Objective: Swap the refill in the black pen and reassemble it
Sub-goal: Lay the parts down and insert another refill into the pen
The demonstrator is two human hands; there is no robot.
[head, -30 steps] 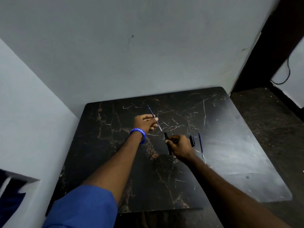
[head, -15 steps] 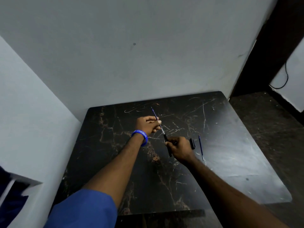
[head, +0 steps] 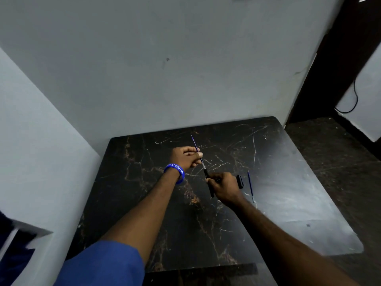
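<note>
My left hand [head: 185, 156], with a blue wristband, pinches a thin blue refill [head: 194, 143] that slants up and away. The refill's lower tip meets the open end of the black pen barrel [head: 208, 181], which my right hand [head: 223, 187] grips over the dark marble table [head: 169, 219]. Most of the barrel is hidden inside my right fist. A small black pen part [head: 239, 181] lies on the table just right of my right hand. A second blue refill [head: 250, 186] lies flat to its right.
Grey walls close in behind and to the left of the table. The table's right edge drops to a dark floor [head: 340, 162], and a black cable [head: 354, 100] hangs on the far right wall.
My left hand has brought the refill down and right until its tip lines up with the barrel's open end. My right hand has tilted the barrel toward it.
</note>
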